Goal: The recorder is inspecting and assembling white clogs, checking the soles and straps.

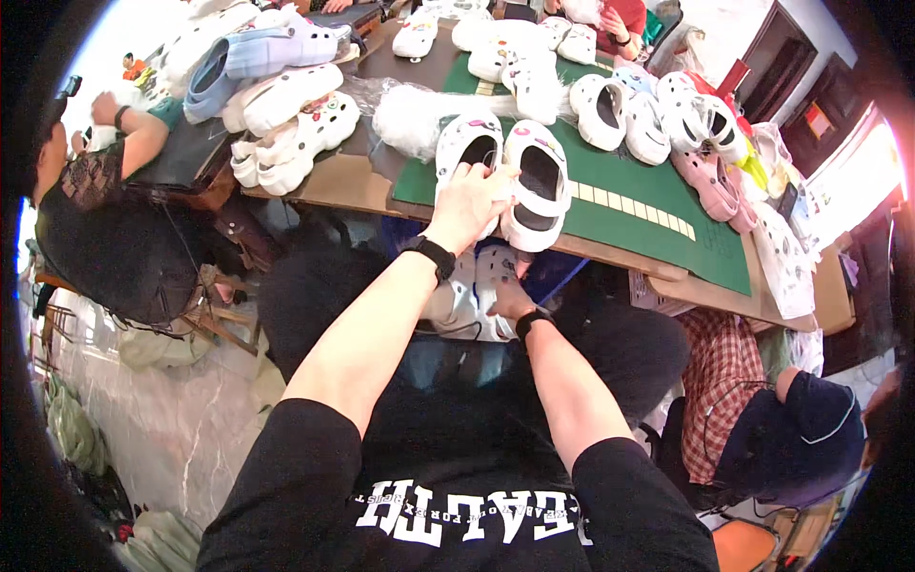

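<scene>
At the table's near edge stands a pair of white clogs with dark insoles, a left clog [467, 138] and a right clog [536, 191], toes pointing away from me, small charms on their toes. My left hand [472, 202] is closed on the pair where their inner sides meet, near the heels. Lower down, under the table edge, my right hand [513, 299] grips the side of a pale clog [494, 267] dotted with small dark charms. Its thumb lies in front, and its other fingers are partly hidden. Another pale clog [457, 296] sits beside that one, partly behind my left wrist.
A green mat [610, 224] with a row of cream squares covers part of the table. Clear plastic wrap [410, 119] lies left of the pair. More clogs are heaped left, including a blue one [214, 86], and right, including a pink one [710, 181]. Other people sit on both sides.
</scene>
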### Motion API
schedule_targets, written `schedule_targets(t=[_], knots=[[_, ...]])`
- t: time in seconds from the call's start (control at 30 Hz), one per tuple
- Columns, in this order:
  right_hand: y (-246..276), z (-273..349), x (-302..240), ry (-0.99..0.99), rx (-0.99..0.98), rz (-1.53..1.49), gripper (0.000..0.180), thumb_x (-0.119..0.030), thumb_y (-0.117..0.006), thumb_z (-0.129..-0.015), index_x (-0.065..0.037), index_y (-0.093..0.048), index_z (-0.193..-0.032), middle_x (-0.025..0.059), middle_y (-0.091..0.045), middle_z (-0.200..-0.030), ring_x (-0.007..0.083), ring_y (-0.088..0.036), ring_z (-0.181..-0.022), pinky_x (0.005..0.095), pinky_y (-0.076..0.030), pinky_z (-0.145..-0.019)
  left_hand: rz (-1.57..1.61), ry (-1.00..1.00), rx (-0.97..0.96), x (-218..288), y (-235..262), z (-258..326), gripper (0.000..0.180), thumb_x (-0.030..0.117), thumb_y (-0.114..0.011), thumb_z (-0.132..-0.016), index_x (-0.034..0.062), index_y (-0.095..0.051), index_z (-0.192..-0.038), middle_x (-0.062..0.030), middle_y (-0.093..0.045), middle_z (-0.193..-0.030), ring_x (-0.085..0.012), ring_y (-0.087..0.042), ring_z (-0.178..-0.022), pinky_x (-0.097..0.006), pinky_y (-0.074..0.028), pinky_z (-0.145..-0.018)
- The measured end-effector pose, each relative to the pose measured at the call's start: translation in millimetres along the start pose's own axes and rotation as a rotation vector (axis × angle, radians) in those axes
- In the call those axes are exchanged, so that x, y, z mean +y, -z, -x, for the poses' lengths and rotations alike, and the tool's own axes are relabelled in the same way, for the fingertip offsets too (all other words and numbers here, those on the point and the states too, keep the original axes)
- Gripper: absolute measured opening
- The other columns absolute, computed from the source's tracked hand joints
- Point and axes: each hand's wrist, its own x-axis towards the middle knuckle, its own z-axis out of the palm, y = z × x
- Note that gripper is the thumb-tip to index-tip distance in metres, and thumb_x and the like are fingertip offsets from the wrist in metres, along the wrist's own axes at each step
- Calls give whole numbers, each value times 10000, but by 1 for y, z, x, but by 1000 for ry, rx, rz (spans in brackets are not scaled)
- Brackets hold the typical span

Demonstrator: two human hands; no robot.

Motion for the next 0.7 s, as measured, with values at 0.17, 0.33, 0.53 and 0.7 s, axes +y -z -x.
schedule_targets(t=[0.17,0.33,0.53,0.7], knots=[[-26,14,-11,-158,-486,-319,544,-419,-667,-812,-30,-648,-1192,230,-673,-1139,359,-657,-1064,470,-509,-902,-17,-46,26,-5,3,-1,459,286,-699,-844,261,-581,-1287,-103,-607,-983,-310,-573,-960,-426,-495,-847],[-24,59,-9,-134,-28,-117,486,-445,-472,-959,-32,-726,-993,220,-696,-1000,428,-656,-949,493,-511,-853,-63,-31,-20,-7,0,-5,446,313,-671,-866,258,-569,-1298,-121,-609,-1017,-331,-561,-999,-439,-484,-868],[-2,88,-29,-100,-137,76,503,-509,-454,-963,-109,-674,-1175,196,-663,-1174,403,-672,-980,544,-523,-836,-38,-75,47,-25,-4,-3,442,329,-676,-865,246,-568,-1286,-136,-602,-964,-336,-575,-950,-444,-492,-833],[-28,95,-21,-135,40,218,229,-191,-542,-888,-87,-744,-920,166,-723,-944,344,-702,-911,468,-561,-760,-39,-25,-3,-13,-18,-12,377,239,-688,-837,186,-624,-1205,-139,-636,-948,-323,-588,-937,-445,-489,-818]])
